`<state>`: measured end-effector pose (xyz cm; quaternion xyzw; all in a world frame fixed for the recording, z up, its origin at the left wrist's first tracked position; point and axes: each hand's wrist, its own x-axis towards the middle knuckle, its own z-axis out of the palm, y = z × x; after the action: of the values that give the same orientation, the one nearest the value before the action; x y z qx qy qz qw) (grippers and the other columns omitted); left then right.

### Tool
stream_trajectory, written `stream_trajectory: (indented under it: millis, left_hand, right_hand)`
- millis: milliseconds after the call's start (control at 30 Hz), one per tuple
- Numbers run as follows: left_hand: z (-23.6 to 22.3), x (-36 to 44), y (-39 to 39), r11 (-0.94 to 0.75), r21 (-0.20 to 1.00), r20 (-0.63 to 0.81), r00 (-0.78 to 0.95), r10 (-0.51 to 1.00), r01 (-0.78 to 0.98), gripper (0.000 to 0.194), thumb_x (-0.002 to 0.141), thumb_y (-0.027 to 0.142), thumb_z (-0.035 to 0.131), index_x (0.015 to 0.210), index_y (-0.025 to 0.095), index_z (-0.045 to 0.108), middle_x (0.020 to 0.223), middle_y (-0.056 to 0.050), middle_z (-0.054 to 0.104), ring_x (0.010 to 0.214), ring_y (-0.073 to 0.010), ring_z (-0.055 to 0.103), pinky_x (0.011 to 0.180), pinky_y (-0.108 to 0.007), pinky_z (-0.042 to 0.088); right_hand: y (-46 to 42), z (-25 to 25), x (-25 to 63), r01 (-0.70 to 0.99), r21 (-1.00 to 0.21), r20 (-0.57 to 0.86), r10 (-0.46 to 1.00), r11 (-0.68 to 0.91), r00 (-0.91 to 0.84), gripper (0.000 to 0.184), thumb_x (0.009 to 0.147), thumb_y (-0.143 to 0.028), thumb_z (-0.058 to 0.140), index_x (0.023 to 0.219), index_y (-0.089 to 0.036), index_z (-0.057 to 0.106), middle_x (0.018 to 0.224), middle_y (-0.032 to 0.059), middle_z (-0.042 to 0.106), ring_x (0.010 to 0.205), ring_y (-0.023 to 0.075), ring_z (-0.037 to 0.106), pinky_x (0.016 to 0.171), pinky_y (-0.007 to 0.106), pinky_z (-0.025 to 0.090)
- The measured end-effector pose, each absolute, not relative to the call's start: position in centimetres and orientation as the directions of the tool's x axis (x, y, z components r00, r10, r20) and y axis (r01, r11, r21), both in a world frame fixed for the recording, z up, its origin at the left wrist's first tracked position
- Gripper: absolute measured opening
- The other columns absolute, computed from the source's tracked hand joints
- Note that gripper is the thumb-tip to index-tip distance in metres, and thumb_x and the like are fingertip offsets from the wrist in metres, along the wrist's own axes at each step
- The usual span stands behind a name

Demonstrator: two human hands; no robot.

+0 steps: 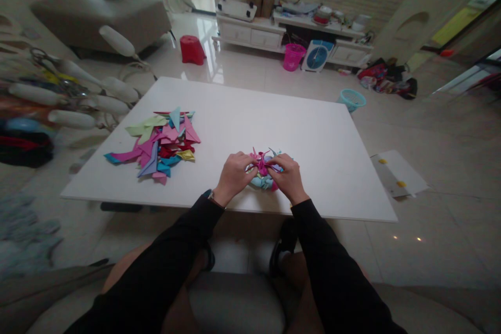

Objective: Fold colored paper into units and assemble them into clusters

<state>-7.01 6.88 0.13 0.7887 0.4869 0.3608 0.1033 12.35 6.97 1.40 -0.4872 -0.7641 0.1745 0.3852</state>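
Note:
Over the near middle of the white table point(250, 115), both my hands pinch a magenta origami crane point(261, 164). My left hand point(235, 173) grips its left side, and my right hand point(287, 176) grips the right side. Right around and under them is a cluster of folded paper pieces point(263, 182) in pale blue, lilac and pink, partly hidden by my fingers. To the left lies a loose heap of folded paper shapes point(148, 151) in pink, green, lilac, blue, red and yellow.
White lamp heads point(74, 119) crowd the table's left edge. Beyond the table are a red stool point(192, 50), a pink bin point(293, 57) and a blue fan point(318, 56). A teal basket point(351, 99) stands behind the far right corner.

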Motion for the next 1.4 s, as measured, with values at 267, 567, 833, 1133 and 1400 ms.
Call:
stream_trajectory:
  millis: [267, 567, 833, 1133, 1400]
  left_hand:
    - [0.11, -6.96, 6.82, -0.506, 0.517, 0.471, 0.264, 0.842, 0.690, 0.007, 0.086, 0.018, 0.068, 0.087, 0.022, 0.074, 0.089, -0.004, 0.077, 0.088, -0.0217, 0.066, 0.083, -0.039, 0.047]
    - [0.11, -6.81, 6.74, -0.474, 0.532, 0.477, 0.214, 0.852, 0.702, 0.005, 0.085, 0.017, 0.069, 0.084, 0.020, 0.074, 0.090, -0.005, 0.077, 0.087, -0.0229, 0.067, 0.081, -0.039, 0.048]
    - [-0.25, -6.54, 6.73, -0.462, 0.537, 0.471, 0.204, 0.858, 0.706, 0.004, 0.083, 0.018, 0.071, 0.080, 0.020, 0.073, 0.083, -0.004, 0.076, 0.083, -0.0219, 0.067, 0.080, -0.038, 0.048]
    - [-0.38, -6.05, 6.45, -0.454, 0.540, 0.461, 0.202, 0.864, 0.709, 0.007, 0.084, 0.019, 0.070, 0.078, 0.020, 0.073, 0.082, -0.004, 0.076, 0.085, -0.0219, 0.068, 0.082, -0.038, 0.047]
    - [-0.46, -6.08, 6.68, -0.410, 0.574, 0.455, 0.140, 0.879, 0.709, 0.007, 0.083, 0.017, 0.070, 0.078, 0.020, 0.074, 0.085, -0.006, 0.077, 0.084, -0.0223, 0.068, 0.081, -0.037, 0.047]
  right_hand:
    - [6.97, 1.29, 12.28, 0.621, -0.639, 0.415, 0.883, 0.455, -0.220, 0.010, 0.082, -0.015, 0.069, 0.081, -0.024, 0.070, 0.084, 0.0037, 0.070, 0.084, 0.0227, 0.064, 0.078, 0.035, 0.049]
    - [6.76, 1.08, 11.97, 0.637, -0.638, 0.403, 0.893, 0.433, -0.203, 0.003, 0.085, -0.022, 0.068, 0.084, -0.024, 0.071, 0.085, 0.0045, 0.074, 0.079, 0.0218, 0.067, 0.076, 0.034, 0.050]
    - [6.62, 1.19, 11.79, 0.618, -0.671, 0.388, 0.905, 0.409, -0.177, 0.008, 0.085, -0.019, 0.067, 0.085, -0.024, 0.073, 0.088, 0.0048, 0.076, 0.082, 0.0226, 0.069, 0.078, 0.035, 0.051]
    - [6.62, 1.22, 11.58, 0.587, -0.693, 0.436, 0.892, 0.418, -0.120, 0.011, 0.085, -0.018, 0.065, 0.087, -0.021, 0.076, 0.089, 0.0054, 0.078, 0.081, 0.0215, 0.071, 0.077, 0.034, 0.054]
    - [6.41, 0.94, 11.37, 0.588, -0.689, 0.425, 0.893, 0.424, -0.147, 0.015, 0.083, -0.022, 0.069, 0.094, -0.023, 0.079, 0.093, 0.0053, 0.080, 0.082, 0.0220, 0.074, 0.082, 0.035, 0.057]
